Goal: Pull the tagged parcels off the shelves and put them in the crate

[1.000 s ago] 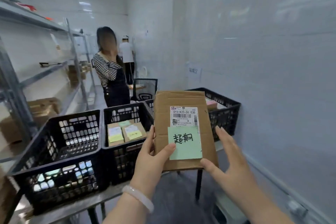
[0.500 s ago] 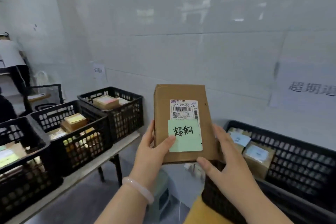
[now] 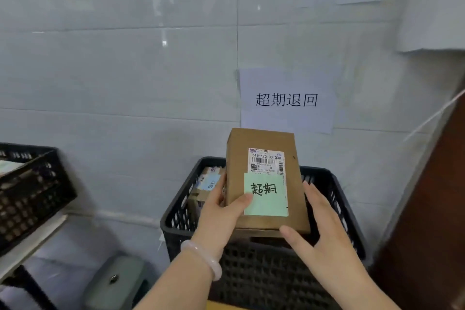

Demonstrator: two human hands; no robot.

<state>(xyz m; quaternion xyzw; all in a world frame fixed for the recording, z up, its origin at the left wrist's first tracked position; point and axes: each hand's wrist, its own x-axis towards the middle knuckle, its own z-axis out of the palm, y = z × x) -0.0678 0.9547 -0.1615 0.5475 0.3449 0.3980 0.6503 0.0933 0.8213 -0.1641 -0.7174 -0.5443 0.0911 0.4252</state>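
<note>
One black plastic mesh crate [image 3: 264, 274] sits below the flat brown cardboard parcel [image 3: 236, 166], which the left hand [image 3: 219, 211] pinches and the spread right hand [image 3: 324, 229] steadies; dropped carelessly, its green sticky note [image 3: 266, 196] could peel off.

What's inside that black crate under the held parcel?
Inside the crate, at left, a few cardboard parcels show, one bearing a pale blue note. The held parcel, left hand and right hand cover the rest.

A white paper sign [image 3: 286, 100] with printed characters hangs on the tiled wall [image 3: 113, 70]. A grey-green stool [image 3: 115, 282] stands near the wall's foot.
</note>
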